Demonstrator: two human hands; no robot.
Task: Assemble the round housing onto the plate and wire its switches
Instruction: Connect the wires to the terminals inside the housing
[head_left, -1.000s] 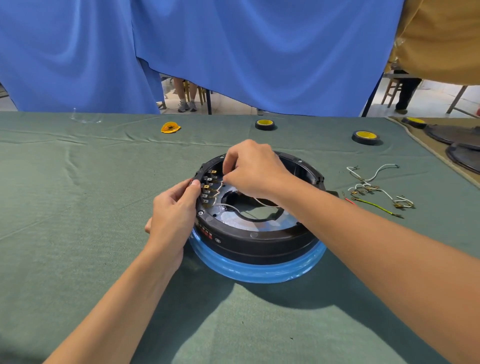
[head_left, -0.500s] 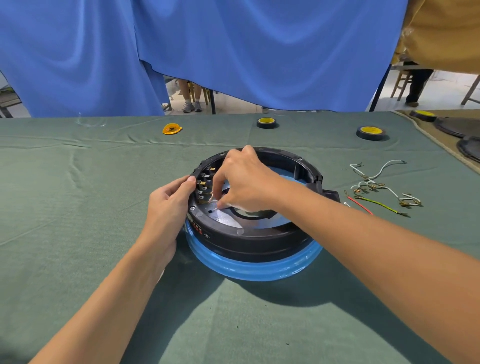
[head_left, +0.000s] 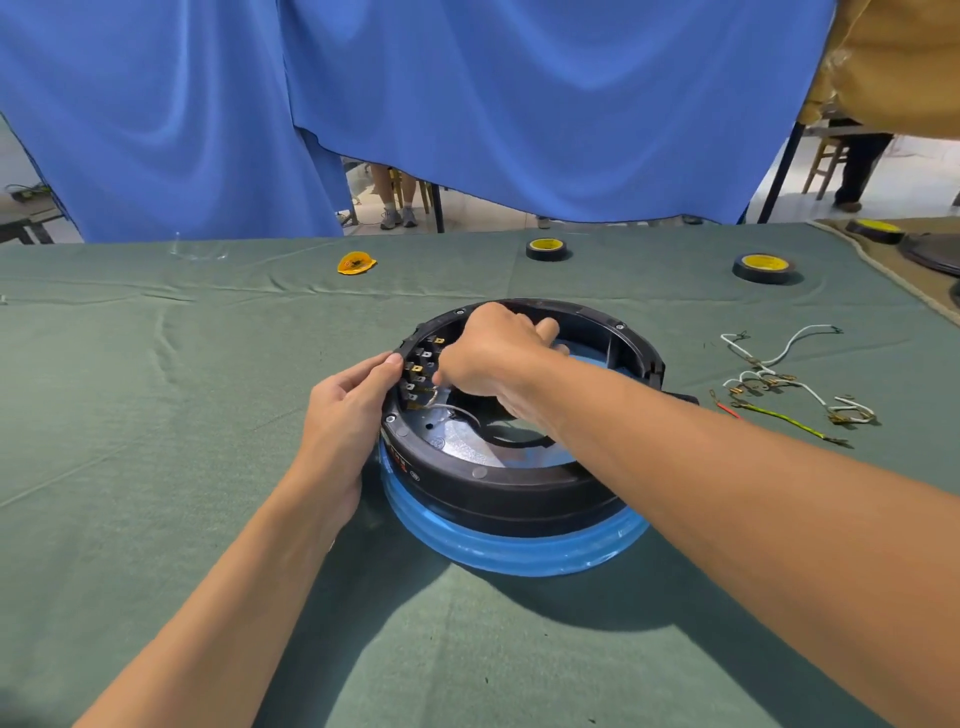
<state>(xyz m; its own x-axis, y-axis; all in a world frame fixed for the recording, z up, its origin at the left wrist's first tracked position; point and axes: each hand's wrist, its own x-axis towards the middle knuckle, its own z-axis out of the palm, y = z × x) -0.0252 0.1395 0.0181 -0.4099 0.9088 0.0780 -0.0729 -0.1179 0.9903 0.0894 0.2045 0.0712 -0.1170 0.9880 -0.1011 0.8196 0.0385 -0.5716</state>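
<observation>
- Centrally on the cloth (head_left: 156, 415), our round housing (head_left: 519, 491) sits on its blue plate (head_left: 519, 553).
- Left hand (head_left: 343, 410), fingers together, pinches its nine o'clock rim.
- Right hand (head_left: 493, 358) curls at the switches (head_left: 415, 370); we cannot tell what it pinches.

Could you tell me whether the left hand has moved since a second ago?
No; the left hand still holds the left rim of the housing beside the switches.

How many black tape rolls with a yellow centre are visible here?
3. One tape roll lies on the green cloth beyond the round housing, a second roll farther right, a third roll on the brown mat at far right. Others may be hidden.
</observation>
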